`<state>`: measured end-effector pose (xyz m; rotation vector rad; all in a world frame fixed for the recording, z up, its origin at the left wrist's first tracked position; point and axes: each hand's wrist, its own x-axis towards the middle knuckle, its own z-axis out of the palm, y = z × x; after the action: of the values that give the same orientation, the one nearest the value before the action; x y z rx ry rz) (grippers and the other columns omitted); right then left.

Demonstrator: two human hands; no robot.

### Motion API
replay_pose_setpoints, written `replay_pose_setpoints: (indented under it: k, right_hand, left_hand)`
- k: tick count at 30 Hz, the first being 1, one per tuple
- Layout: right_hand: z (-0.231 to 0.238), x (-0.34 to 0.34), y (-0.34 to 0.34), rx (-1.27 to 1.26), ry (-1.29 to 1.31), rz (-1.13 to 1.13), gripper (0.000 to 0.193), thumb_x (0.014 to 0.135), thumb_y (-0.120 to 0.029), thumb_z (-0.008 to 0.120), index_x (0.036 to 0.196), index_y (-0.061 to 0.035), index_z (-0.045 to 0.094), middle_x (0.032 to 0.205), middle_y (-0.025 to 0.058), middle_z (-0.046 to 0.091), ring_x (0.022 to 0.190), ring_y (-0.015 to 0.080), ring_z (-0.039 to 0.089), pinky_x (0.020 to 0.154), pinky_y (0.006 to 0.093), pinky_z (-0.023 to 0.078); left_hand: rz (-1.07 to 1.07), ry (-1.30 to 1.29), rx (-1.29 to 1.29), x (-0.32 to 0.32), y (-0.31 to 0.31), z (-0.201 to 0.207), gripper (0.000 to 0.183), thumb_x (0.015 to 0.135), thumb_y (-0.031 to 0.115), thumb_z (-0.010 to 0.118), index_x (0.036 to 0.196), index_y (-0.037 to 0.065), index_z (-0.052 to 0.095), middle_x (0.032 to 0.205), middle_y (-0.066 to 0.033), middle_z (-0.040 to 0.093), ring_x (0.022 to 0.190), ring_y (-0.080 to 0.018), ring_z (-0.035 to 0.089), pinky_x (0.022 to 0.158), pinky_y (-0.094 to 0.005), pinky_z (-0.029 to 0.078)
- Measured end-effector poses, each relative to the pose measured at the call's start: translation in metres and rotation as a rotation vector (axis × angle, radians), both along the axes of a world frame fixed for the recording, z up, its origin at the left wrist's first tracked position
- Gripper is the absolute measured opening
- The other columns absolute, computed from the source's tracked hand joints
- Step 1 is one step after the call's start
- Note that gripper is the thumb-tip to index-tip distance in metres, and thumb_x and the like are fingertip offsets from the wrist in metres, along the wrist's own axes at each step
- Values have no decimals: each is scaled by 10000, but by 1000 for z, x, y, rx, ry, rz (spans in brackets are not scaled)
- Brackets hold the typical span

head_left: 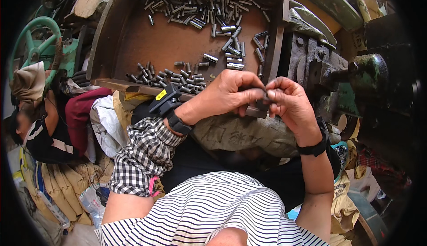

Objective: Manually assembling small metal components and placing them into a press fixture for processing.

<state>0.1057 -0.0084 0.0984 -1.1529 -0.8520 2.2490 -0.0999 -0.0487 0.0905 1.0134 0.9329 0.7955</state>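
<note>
My left hand (235, 93) and my right hand (289, 100) meet over the near right corner of a wooden tray (144, 44). Both are closed in a pinch, fingertips together on a small dark metal piece (266, 98), mostly hidden by the fingers. Inside the tray, many shiny slotted metal tubes (213, 7) lie heaped along the far side, with more scattered down the right. Shorter, darker metal sleeves (184, 79) are piled along the near edge, just left of my left hand. Dark straps circle both wrists.
To the right stands a greasy machine (371, 70) with a dark metal block beside the tray. A green handwheel (42, 41) is at the far left. Another person (49, 128) is below it. Cloth and brown sacks (66, 184) lie at the lower left. A grey cloth (249, 135) covers my lap.
</note>
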Motion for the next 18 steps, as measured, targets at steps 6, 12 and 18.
replay_pose_setpoints:
  k: [6, 12, 18]
  right_hand:
    - [11, -13, -6, 71, 16, 209, 332, 794, -69, 702, 1047, 36, 515, 712, 41, 607, 561, 99, 606, 497, 204, 499]
    - [7, -43, 19, 921, -582, 148, 163, 816, -84, 655, 917, 12, 570, 728, 67, 608, 540, 153, 613, 485, 261, 494]
    - [-37, -75, 52, 1910, -1618, 678, 67, 715, -108, 586, 747, -78, 636, 730, 55, 562, 695, 181, 580, 576, 305, 412]
  left_hand:
    - [-347, -169, -104, -16, 1, 6, 367, 845, 124, 660, 1155, 14, 499, 887, -43, 593, 577, -24, 517, 433, -165, 416]
    - [74, -74, -110, -36, 7, 5, 325, 893, 99, 544, 1208, 40, 488, 905, -61, 632, 568, -42, 528, 445, -149, 391]
    - [484, -102, -176, -57, 16, -6, 217, 866, 81, 507, 1067, -1, 520, 818, -65, 620, 616, -81, 600, 431, -158, 437]
